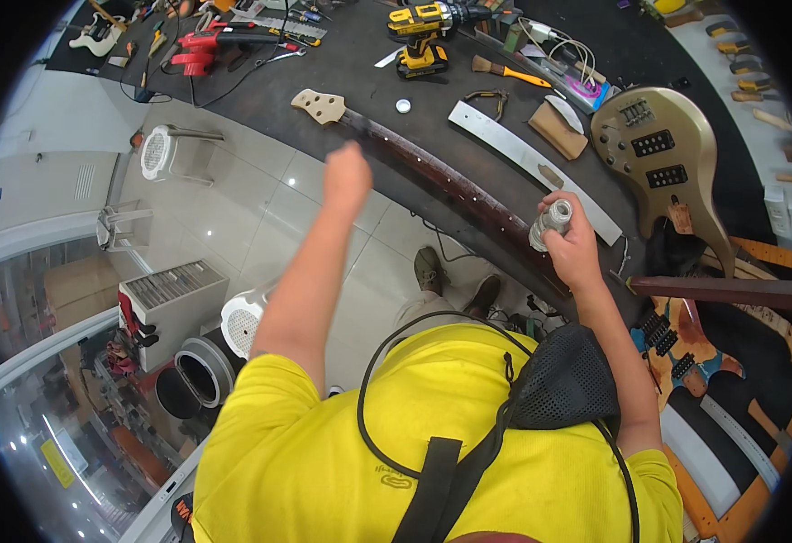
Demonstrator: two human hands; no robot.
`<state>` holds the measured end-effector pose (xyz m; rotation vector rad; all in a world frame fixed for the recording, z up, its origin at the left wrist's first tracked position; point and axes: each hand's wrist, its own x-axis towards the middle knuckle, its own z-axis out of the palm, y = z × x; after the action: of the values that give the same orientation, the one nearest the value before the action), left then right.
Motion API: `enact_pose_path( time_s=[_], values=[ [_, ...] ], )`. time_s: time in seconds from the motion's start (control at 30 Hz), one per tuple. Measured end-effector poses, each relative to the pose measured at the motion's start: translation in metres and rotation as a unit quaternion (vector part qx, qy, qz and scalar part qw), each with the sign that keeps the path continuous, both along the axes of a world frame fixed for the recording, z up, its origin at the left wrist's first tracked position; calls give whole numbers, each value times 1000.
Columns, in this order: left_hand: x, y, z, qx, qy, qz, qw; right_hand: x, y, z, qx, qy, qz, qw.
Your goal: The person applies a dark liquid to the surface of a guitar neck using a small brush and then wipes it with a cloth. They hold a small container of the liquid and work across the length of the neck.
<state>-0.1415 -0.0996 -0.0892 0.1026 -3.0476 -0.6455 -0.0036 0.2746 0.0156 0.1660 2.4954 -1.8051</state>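
Note:
A bass guitar neck with a dark reddish-brown fingerboard (450, 184) and white dot inlays lies slantwise along the near edge of the dark bench. Its pale headstock (320, 106) points to the far left. My left hand (348, 178) is closed just in front of the neck, near the headstock end; whatever its fingers hold, if anything, is hidden. Over the neck's right end, my right hand (573, 242) grips a small clear glass bottle (554, 217) whose open mouth faces up. A small round white lid (403, 106) rests on the bench beyond the neck.
Beyond the neck lie a long pale metal beam (534, 168), a yellow drill (421, 41) and a yellow-handled brush (509, 71). A gold bass body (654, 149) stands at the right. Stools (179, 154) and a white cabinet (174, 303) are on the tiled floor to the left.

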Motion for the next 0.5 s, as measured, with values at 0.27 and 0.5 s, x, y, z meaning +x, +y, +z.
enact_pose_path(
  time_s=[0.27,0.5],
  values=[
    [-3,-15,4,20,5,-6,1000,-4,-5,0,13,-8,10,1000],
    [-26,-10,11,-38,-17,-17,999,0,-13,-4,2,-4,14,1000]
  ],
)
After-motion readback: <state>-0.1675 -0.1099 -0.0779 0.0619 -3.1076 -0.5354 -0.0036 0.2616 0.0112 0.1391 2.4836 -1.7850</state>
